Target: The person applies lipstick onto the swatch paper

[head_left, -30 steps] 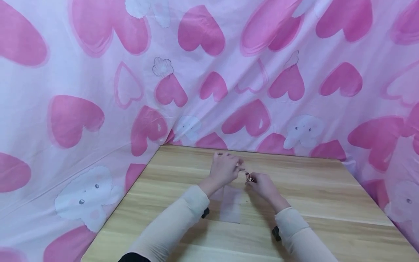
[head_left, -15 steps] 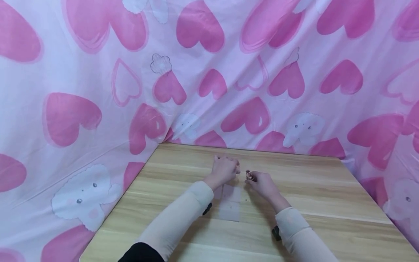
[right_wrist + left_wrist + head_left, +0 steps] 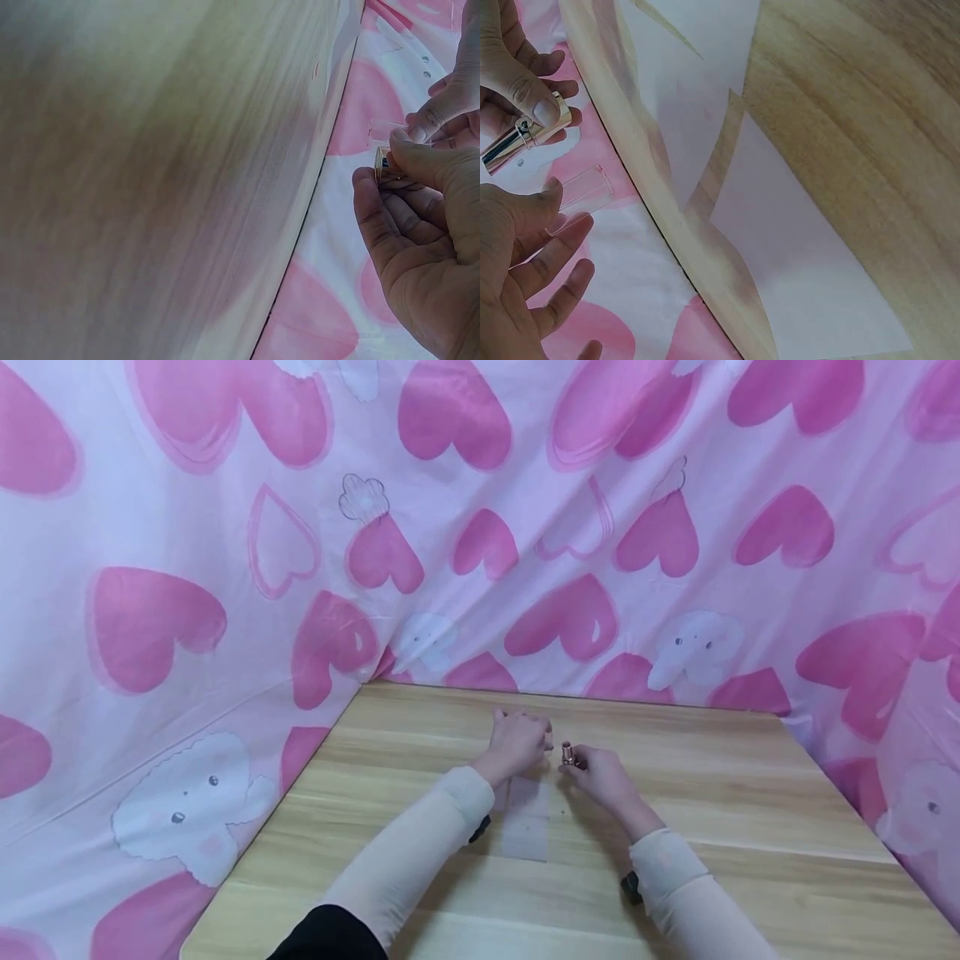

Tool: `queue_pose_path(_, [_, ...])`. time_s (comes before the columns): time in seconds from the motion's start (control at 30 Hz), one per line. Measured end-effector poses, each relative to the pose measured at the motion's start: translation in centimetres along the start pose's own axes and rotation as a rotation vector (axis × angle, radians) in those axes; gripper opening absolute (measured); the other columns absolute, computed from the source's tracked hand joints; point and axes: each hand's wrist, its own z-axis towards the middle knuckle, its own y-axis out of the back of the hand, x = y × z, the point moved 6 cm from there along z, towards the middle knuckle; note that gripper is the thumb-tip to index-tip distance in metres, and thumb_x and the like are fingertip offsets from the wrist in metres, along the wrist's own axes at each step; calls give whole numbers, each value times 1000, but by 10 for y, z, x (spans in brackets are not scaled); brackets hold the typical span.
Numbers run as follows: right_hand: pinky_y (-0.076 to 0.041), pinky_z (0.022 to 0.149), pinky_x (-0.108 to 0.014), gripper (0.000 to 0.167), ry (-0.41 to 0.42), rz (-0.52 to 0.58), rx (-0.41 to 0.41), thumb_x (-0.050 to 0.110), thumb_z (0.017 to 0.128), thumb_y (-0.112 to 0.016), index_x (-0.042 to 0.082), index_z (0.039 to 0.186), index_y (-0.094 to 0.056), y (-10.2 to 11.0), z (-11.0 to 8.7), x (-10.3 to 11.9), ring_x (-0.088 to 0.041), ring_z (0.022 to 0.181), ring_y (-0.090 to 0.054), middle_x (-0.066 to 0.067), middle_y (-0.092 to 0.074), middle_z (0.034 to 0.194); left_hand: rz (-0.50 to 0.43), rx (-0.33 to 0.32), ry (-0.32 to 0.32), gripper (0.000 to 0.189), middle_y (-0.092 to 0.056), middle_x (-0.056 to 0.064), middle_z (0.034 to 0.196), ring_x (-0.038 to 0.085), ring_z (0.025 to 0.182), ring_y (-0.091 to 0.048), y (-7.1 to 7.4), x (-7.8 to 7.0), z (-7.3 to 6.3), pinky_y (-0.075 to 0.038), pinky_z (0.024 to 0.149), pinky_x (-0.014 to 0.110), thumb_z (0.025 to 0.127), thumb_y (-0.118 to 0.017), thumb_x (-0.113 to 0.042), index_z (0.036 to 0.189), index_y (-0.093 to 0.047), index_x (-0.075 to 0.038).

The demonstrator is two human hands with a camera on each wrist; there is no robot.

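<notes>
My right hand pinches a shiny rose-gold lipstick tube between thumb and fingers, its narrower end pointing up. Just left of it, my left hand holds a small clear plastic cap by thumb and index finger, its other fingers loosely spread. In the left wrist view, the cap and the gold tube are apart, one below the other. The right wrist view shows the clear cap close to the tube's end, which the right thumb partly covers.
Two thin translucent sheets lie on the wooden table, below the hands in the head view. A pink-and-white heart-print cloth hangs behind the far edge. A tiny dark speck is beside the sheets.
The lipstick tube has turned more upright in the right hand. The left hand's fingers have drawn in and shifted slightly. The head view has tilted a little downward.
</notes>
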Motion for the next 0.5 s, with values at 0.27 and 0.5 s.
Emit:
queue_pose_path(0.27, [-54,69,-38,13,14,-12,-14,20,91,-76,11,87,-68,4,1,4,-16,75,-62,0,-68,80,-2,11,1,33,-71,-13,107,14,103,-59,1,0,3,-36,94,50,85,-76,-51,112,-69,-32])
queue_pose_path(0.5, [-53,66,-36,13,22,-18,-17,21,91,-76,11,87,-68,6,0,5,-15,73,-62,0,-68,79,-3,34,3,36,-71,-15,107,14,103,-58,-2,0,4,-34,93,48,83,-79,-50,112,-69,-33])
